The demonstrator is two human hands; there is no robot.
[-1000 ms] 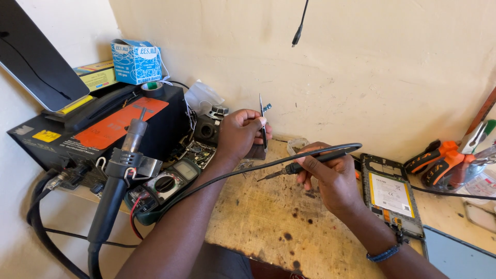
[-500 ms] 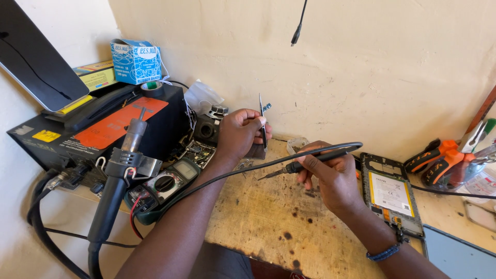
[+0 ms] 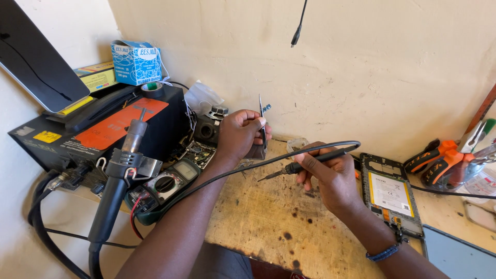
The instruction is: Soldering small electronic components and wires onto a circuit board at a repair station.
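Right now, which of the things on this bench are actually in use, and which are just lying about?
In use:
left hand, gripping tweezers upright
right hand, holding the soldering iron, tip pointing toward the left hand

Lying about:
multimeter
hot-air wand in its holder
opened phone
orange-handled pliers
blue box
tape roll

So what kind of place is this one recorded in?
Most likely a small electronics repair bench. The right hand holds a black corded soldering iron, a green dial multimeter lies on the scorched wooden benchtop, and an opened phone frame with exposed battery sits alongside.
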